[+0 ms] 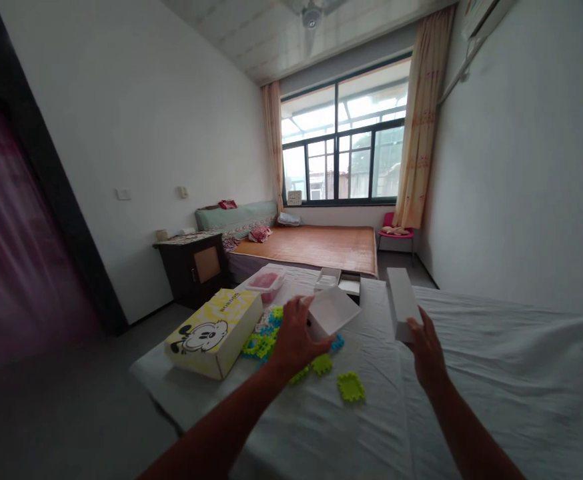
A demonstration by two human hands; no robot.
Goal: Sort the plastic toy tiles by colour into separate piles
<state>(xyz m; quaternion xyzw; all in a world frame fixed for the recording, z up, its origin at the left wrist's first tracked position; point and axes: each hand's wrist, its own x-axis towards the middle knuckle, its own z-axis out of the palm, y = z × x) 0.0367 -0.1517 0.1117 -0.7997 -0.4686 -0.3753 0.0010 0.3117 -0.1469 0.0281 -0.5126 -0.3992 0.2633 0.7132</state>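
My left hand (294, 340) grips a small white open box (332, 311) and holds it tilted above a heap of green and blue interlocking plastic tiles (266, 337). My right hand (425, 350) holds the near end of a long white box lid (400, 299) that stands on its edge on the white sheet. One yellow-green tile (350, 386) lies alone on the sheet between my forearms, and another (321, 364) sits just under my left hand.
A yellow cartoon-mouse box (215, 331) lies at the table's left corner. A clear tub with pink contents (265, 281) and white trays (339, 280) sit at the far edge. Beyond are a bed with a bamboo mat (316, 245), a dark nightstand (194, 263) and a pink chair (396, 232).
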